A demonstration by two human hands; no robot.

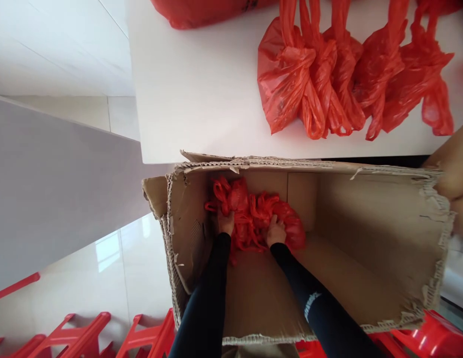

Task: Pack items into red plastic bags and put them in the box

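Both my arms, in dark sleeves, reach down into a deep cardboard box (365,238). Several knotted red plastic bags (240,196) lie together at its back left, against the far wall. My left hand (226,223) is closed on the leftmost bags, its fingertips partly hidden in the plastic. My right hand (276,232) grips the red plastic bag (294,226) at the right of the group, fingers curled on its crumpled top. The contents of the bags cannot be made out.
Beyond the box stands a white table (194,94) bearing a row of tied red plastic bags (283,74) and a larger red bag (201,12). Red plastic stools (78,333) stand on the floor at lower left. Another person's arm (453,164) shows at the right edge.
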